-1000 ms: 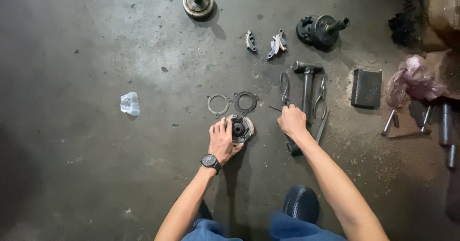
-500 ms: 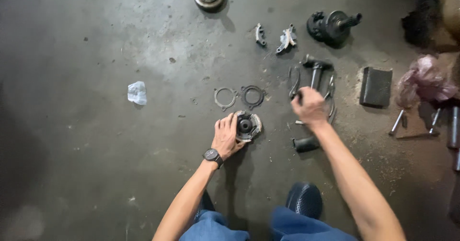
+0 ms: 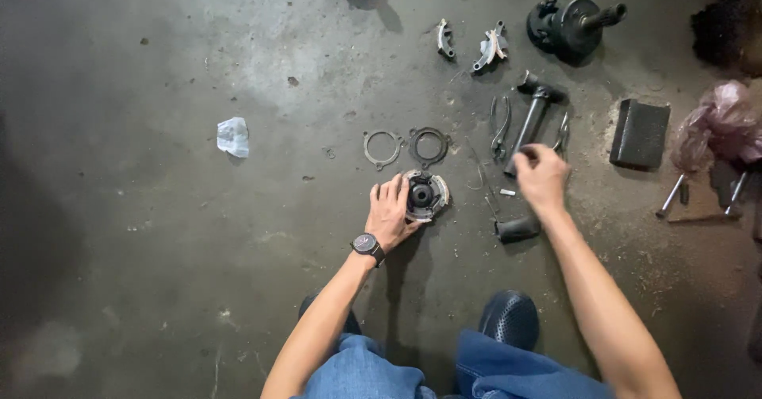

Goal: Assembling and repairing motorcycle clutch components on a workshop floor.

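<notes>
We keep our left hand cupped, fingers spread, on the round clutch hub on the floor. Our right hand has moved right of the hub onto the hammer handle, fingers curling around it; firm grip unclear.
</notes>
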